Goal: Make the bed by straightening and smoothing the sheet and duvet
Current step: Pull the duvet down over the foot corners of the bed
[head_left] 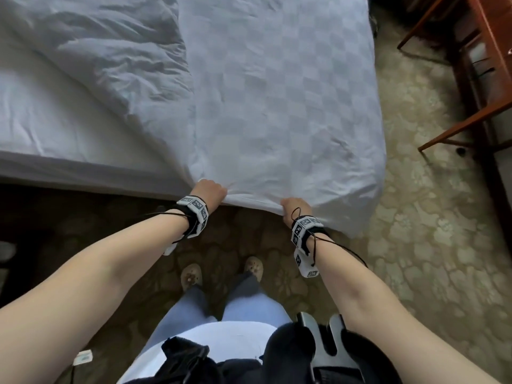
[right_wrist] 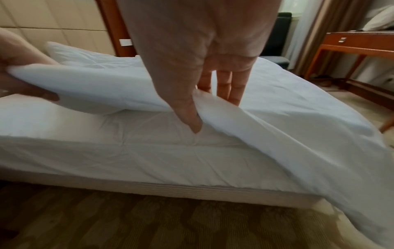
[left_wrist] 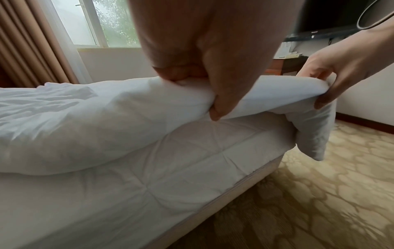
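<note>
Pinching the duvet (head_left: 277, 92) edge, left hand (head_left: 212, 194) and right hand (head_left: 293, 210) each grip it above the mattress (left_wrist: 149, 176).

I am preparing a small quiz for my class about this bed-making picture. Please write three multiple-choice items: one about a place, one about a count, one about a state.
1. Where do the hands hold the duvet?
A. at its near edge
B. at its middle
C. at the far edge

2. How many hands hold the duvet?
A. none
B. one
C. two

3. How is the gripped edge of the duvet?
A. flat on the mattress
B. lifted off the mattress
C. lying on the carpet

Answers:
1 A: the left hand and right hand grip the duvet at the edge nearest the person.
2 C: both hands pinch it.
3 B: the left wrist view shows the edge raised above the mattress.
</note>
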`<state>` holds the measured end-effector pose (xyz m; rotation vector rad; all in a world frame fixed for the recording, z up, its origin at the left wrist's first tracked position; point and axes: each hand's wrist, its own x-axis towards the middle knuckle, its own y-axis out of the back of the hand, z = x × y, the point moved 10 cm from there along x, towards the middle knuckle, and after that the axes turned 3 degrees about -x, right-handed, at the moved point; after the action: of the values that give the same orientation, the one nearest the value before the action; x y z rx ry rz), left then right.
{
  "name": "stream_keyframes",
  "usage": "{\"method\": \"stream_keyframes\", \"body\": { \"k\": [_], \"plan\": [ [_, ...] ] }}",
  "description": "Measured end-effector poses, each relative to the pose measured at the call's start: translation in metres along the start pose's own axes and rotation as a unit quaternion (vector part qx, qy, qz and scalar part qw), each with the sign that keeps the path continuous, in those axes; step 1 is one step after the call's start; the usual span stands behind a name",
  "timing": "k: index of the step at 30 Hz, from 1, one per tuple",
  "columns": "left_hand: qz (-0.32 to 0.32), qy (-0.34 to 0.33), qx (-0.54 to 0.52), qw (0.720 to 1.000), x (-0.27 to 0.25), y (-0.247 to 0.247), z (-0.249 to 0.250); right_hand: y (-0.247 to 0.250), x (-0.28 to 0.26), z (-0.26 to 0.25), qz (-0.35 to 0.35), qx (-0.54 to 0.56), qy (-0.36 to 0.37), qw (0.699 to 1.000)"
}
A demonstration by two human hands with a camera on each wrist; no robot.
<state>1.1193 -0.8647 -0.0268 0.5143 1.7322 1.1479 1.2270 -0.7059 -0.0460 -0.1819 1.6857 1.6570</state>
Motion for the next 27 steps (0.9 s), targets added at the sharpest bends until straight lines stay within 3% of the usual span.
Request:
{"method": "stream_keyframes", "body": {
  "k": [4, 8, 12, 18, 27],
  "plan": [
    [-0.024, -0.015, -0.087, 0.996, -0.026, -0.041, -0.004, -0.026, -0.012, -0.027, -0.057, 0.046, -0.027, 0.997],
    [-0.143, -0.037, -0.111, 0.983, -0.066, -0.112, -0.009, -0.045, -0.024, -0.068, -0.091, 0.119, -0.026, 0.988],
    [-0.195, 0.028, -0.106, 0.975, -0.098, -0.157, -0.076, -0.031, -0.012, -0.096, -0.075, 0.189, -0.035, 0.978],
    [-0.150, 0.154, -0.144, 0.966, -0.091, -0.133, -0.197, 0.010, 0.030, -0.134, -0.061, 0.200, -0.011, 0.978],
    [-0.086, 0.156, -0.144, 0.973, -0.015, -0.060, -0.280, 0.077, 0.119, -0.182, -0.056, 0.192, 0.042, 0.979]
  ]
}}
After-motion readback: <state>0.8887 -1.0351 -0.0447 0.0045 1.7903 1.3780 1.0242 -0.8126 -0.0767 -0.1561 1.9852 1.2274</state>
